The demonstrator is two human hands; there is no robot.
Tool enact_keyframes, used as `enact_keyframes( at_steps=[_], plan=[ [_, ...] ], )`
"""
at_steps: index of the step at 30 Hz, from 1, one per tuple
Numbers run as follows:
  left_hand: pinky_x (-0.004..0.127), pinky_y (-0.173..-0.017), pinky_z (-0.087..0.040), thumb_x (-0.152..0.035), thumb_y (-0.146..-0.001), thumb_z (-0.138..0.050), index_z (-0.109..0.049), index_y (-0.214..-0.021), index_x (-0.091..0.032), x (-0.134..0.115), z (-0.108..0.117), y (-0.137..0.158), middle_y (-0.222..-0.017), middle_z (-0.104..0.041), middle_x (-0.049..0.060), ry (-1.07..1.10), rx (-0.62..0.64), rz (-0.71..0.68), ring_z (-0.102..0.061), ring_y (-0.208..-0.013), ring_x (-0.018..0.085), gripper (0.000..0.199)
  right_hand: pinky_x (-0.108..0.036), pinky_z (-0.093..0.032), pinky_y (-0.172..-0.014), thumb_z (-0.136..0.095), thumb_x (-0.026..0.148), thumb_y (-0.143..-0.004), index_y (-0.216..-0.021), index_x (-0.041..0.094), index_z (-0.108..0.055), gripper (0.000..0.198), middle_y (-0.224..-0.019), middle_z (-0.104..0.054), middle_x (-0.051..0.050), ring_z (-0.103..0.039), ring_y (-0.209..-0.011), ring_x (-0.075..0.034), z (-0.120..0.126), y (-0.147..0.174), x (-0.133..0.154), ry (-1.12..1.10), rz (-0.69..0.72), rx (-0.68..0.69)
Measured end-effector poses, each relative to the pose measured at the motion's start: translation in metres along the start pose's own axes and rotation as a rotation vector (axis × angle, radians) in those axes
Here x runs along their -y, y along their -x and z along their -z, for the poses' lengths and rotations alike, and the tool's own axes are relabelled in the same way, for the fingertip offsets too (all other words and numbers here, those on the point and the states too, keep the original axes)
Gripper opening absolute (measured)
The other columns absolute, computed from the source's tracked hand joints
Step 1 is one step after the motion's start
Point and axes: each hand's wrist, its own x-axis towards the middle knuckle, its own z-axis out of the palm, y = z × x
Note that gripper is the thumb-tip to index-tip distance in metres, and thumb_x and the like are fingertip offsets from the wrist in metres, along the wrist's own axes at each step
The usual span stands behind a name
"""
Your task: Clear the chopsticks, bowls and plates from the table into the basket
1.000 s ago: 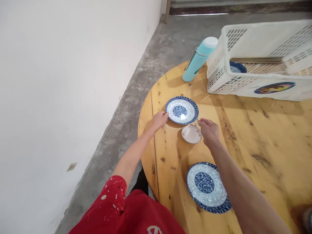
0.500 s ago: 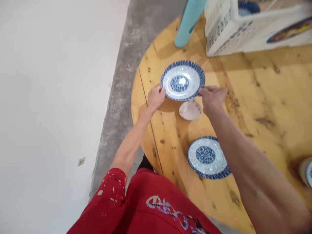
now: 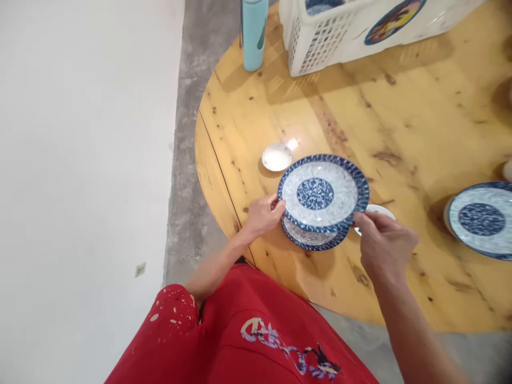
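A blue-and-white patterned plate point(image 3: 315, 193) is held level between my two hands, above the table. My left hand point(image 3: 264, 214) pinches its left rim, thumb on top. Its right rim is gripped by my right hand point(image 3: 384, 242). Directly beneath it lies a second blue-and-white plate point(image 3: 316, 241), mostly covered; whether the two touch I cannot tell. A small white dish point(image 3: 277, 158) sits just beyond the held plate. Another white dish point(image 3: 380, 212) is partly hidden behind my right hand.
The round wooden table point(image 3: 400, 122) carries a white plastic basket point(image 3: 320, 42) with blue-patterned ware inside and a light-blue bottle point(image 3: 254, 37) at the far left. On the right stands a blue-and-white plate point(image 3: 482, 220), apparently raised on a stack. A white wall point(image 3: 88, 133) is to the left.
Both hands have brought the held plate nearer my body, from beyond the small dish to over the other plate. The view has shifted right, showing more of the table.
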Motion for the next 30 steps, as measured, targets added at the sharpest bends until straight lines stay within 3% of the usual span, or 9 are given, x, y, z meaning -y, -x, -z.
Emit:
enact_keyframes(
  at_steps=[4,10,23,30],
  plan=[
    [0.023,-0.062,-0.041,-0.032,-0.091,-0.048,-0.046,-0.064,-0.020,0.011,-0.025,0.024,-0.061,-0.058,-0.002,-0.069,0.079,0.053,-0.055,-0.064,0.013,0.030,-0.039,-0.050,-0.078,-0.062,0.052,-0.067,-0.077,0.017,-0.075,0.039,-0.073,-0.073,-0.009,-0.068,-0.079,-0.031,0.011,0.034,-0.025,-0.117,-0.199,0.019],
    [0.025,-0.066,-0.041,-0.031,-0.090,-0.048,-0.047,-0.062,-0.021,0.020,-0.039,0.031,-0.061,-0.063,0.000,-0.191,0.139,0.095,-0.059,-0.067,0.016,0.029,-0.038,-0.050,-0.077,-0.061,0.056,-0.065,-0.081,0.016,-0.073,0.044,-0.074,-0.072,-0.009,-0.069,-0.079,-0.031,0.007,0.050,-0.054,-0.155,-0.266,0.101],
    [0.029,-0.062,-0.030,-0.035,-0.094,-0.051,-0.062,-0.069,-0.020,0.033,-0.041,0.017,-0.072,-0.067,0.003,-0.425,0.131,0.056,-0.058,-0.069,0.018,0.031,-0.037,-0.038,-0.066,-0.050,0.067,-0.069,-0.069,0.020,-0.065,0.048,-0.066,-0.066,-0.010,-0.062,-0.070,-0.029,-0.006,0.044,-0.078,0.106,-0.135,0.158],
    [0.029,-0.062,-0.027,-0.036,-0.095,-0.051,-0.068,-0.074,-0.020,0.027,-0.037,0.012,-0.076,-0.071,0.003,-0.478,0.156,0.075,-0.058,-0.070,0.017,0.032,-0.032,-0.032,-0.061,-0.047,0.063,-0.078,-0.075,0.020,-0.066,0.048,-0.070,-0.066,-0.009,-0.057,-0.065,-0.024,-0.011,0.037,-0.088,0.281,-0.088,0.194]
  ],
)
